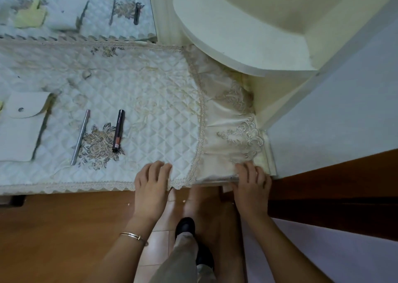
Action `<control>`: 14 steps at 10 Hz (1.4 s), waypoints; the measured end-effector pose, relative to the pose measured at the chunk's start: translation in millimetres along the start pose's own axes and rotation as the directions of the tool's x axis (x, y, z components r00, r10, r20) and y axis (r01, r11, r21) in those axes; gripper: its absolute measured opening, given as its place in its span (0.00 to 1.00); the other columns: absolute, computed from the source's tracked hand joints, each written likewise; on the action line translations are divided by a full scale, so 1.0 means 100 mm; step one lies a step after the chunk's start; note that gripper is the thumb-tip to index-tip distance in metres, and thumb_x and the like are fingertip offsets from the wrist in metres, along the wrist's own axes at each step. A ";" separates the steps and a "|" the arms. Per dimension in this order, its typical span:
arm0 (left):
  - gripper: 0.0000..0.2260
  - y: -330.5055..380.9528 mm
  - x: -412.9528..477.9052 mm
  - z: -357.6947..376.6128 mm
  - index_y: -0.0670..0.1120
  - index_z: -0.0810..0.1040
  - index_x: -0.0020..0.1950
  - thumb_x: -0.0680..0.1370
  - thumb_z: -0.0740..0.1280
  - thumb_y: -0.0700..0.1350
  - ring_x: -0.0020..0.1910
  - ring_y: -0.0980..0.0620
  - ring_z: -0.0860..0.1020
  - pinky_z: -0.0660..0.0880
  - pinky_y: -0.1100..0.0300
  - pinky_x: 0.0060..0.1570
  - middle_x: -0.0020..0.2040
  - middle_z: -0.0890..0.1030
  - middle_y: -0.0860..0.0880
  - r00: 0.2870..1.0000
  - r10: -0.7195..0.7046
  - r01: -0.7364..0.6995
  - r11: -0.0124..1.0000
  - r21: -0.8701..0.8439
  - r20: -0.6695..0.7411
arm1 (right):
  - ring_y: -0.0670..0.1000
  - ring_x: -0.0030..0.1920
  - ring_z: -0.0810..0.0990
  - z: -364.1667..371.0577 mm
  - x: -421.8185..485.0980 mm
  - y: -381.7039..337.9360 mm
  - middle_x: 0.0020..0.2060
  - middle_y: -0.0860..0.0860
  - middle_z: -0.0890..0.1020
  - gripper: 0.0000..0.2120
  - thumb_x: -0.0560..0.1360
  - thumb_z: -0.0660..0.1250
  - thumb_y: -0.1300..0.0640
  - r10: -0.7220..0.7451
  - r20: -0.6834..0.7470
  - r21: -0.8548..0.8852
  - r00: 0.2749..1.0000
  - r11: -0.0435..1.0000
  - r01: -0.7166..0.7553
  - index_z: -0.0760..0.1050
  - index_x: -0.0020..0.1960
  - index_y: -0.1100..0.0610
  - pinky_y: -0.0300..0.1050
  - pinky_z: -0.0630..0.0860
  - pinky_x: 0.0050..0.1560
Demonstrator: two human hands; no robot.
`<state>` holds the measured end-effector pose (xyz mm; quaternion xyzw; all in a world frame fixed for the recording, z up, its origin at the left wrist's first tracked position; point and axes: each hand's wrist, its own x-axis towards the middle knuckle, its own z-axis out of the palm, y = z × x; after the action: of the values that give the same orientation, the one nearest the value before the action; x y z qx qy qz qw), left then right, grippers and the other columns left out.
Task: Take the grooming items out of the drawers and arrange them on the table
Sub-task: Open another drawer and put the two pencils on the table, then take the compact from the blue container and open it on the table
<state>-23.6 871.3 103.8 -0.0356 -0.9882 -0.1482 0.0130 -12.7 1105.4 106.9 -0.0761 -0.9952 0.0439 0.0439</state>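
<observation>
Seen from above, a tabletop [150, 188] covered by a white quilted cloth with lace trim [150, 84] carries two grooming items lying side by side, apart: a slim silver pencil-like stick [80, 137] and a short dark glossy tube [118, 131]. Both look light, rigid and smooth, likely to roll; each would best be pinched at mid-length. A white snap-flap pouch [21, 125] lies further left. The left hand [151, 188] rests flat at the front edge, fingers loosely spread, holding nothing; the right hand [252, 185] curls over the draped edge, fingers bent onto the cloth.
</observation>
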 end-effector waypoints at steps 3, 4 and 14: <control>0.28 -0.03 0.10 0.01 0.47 0.69 0.58 0.62 0.73 0.34 0.61 0.42 0.63 0.69 0.42 0.57 0.59 0.66 0.47 0.999 0.032 -0.032 0.999 0.038 -0.011 | 0.56 0.57 0.66 0.03 0.10 0.02 0.55 0.58 0.80 0.29 0.60 0.77 0.55 0.002 -0.014 0.040 1.000 0.999 -0.001 0.69 0.57 0.54 0.61 0.72 0.54; 0.27 -0.13 -0.02 -0.03 0.45 0.67 0.65 0.67 0.69 0.40 0.66 0.41 0.63 0.66 0.43 0.63 0.66 0.71 0.42 0.985 0.157 -0.162 0.985 0.060 0.073 | 0.57 0.64 0.66 -0.01 -0.02 0.10 0.63 0.57 0.75 0.29 0.64 0.73 0.58 -0.056 0.068 0.101 0.996 0.994 0.049 0.68 0.64 0.55 0.63 0.67 0.61; 0.10 -0.26 -5.25 0.03 0.46 0.73 0.36 0.77 0.60 0.40 0.42 0.48 0.74 0.64 0.56 0.38 0.40 0.77 0.43 -0.082 -0.733 0.605 -0.575 -0.551 0.675 | 0.58 0.61 0.74 0.28 -2.07 -1.07 0.62 0.61 0.74 0.15 0.77 0.60 0.62 -0.230 0.919 0.185 0.321 0.969 0.163 0.70 0.63 0.64 0.48 0.69 0.64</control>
<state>498.0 812.7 74.7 0.7108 -0.4024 -0.5740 -0.0571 172.8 965.8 72.0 0.0848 -0.8412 0.1028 -0.5240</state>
